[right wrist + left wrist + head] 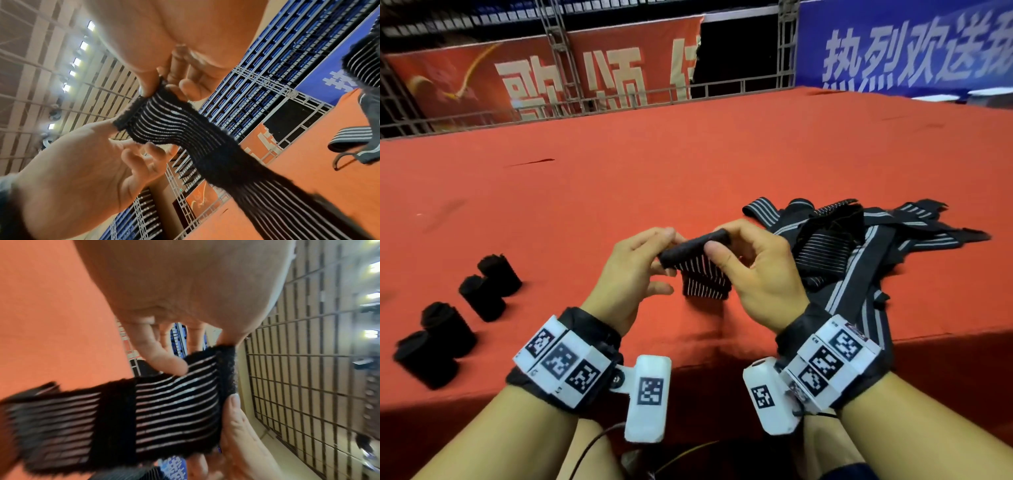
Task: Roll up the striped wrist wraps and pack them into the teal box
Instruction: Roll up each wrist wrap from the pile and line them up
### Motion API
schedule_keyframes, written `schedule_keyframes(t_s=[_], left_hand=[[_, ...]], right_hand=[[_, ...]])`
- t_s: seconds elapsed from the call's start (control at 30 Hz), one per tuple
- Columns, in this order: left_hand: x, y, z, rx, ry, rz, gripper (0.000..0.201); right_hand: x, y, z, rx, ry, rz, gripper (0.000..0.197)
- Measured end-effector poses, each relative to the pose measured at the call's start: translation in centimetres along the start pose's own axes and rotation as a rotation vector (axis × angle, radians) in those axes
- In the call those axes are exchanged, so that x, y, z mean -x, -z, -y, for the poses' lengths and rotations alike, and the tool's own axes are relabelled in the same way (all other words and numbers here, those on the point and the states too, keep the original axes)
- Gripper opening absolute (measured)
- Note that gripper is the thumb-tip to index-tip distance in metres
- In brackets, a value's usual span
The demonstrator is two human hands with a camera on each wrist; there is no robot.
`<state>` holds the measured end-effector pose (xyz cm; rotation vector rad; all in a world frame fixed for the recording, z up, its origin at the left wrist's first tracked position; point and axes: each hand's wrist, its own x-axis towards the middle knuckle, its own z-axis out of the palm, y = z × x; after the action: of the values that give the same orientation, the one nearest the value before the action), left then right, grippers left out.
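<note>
Head view, left hand [631, 274] and right hand [753, 270] both pinching wrist wrap [700, 263], rolled end lying left-to-right, striped tail hanging down toward red table [619, 178].

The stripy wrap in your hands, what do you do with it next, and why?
Probably keep rolling: both hands, left hand and right hand, pinch the wrap's top edge, only barely curled. Most hangs loose, while four finished rolls sit on the red table.

The left hand [185, 296] pinches the striped wrap [176, 404] at its 12 o'clock edge; the right hand [242, 443] grips at 5 o'clock.
</note>
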<state>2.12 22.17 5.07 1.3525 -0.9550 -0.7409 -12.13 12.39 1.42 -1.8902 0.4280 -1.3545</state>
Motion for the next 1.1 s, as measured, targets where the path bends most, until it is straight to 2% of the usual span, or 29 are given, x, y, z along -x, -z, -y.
schedule_keyframes(t_s=[0.07, 0.13, 0.33, 0.47, 0.53, 0.6, 0.67, 0.77, 0.87, 1.1], left_hand=[[0.6, -0.3, -1.2, 0.093, -0.067, -0.031, 0.024], [1.2, -0.7, -2.2, 0.159, -0.127, -0.059, 0.032], [2.9, -0.7, -5.0, -0.016, -0.341, 0.055, 0.025], [3.7, 0.1, -6.5, 0.027, -0.353, 0.095, 0.018], [3.9, 0.3, -6.7, -0.021, -0.383, 0.077, 0.026], [4.1, 0.4, -7.1, -0.049, -0.401, 0.068, 0.034], [4.2, 0.5, -7.4, -0.039, -0.401, 0.106, 0.033], [4.4, 0.8, -8.2, -0.035, -0.393, 0.144, 0.031], [4.5, 1.0, -9.0, -0.022, -0.428, 0.119, 0.029], [4.7, 0.9, -8.6, -0.056, -0.455, 0.073, 0.018]], right_hand=[[-0.3, 0.2, 1.1, -0.019, -0.009, -0.12, 0.006], [-0.4, 0.2, 2.5, -0.042, -0.02, -0.168, 0.011], [0.7, 0.1, 7.9, 0.038, 0.073, 0.114, 0.028], [0.3, 1.1, 9.5, -0.04, 0.067, 0.213, 0.019], [0.1, 1.2, 9.5, -0.06, 0.029, 0.135, 0.019], [-0.4, 1.4, 9.4, 0.001, 0.012, -0.024, 0.021], [-1.1, 1.9, 9.4, 0.063, 0.021, -0.093, 0.02], [-2.0, 2.4, 9.8, 0.058, 0.035, 0.004, 0.02], [-2.1, 2.8, 10.6, -0.185, 0.022, 0.089, 0.007], [-1.5, 3.5, 11.6, -0.244, -0.027, 0.115, 0.005]])
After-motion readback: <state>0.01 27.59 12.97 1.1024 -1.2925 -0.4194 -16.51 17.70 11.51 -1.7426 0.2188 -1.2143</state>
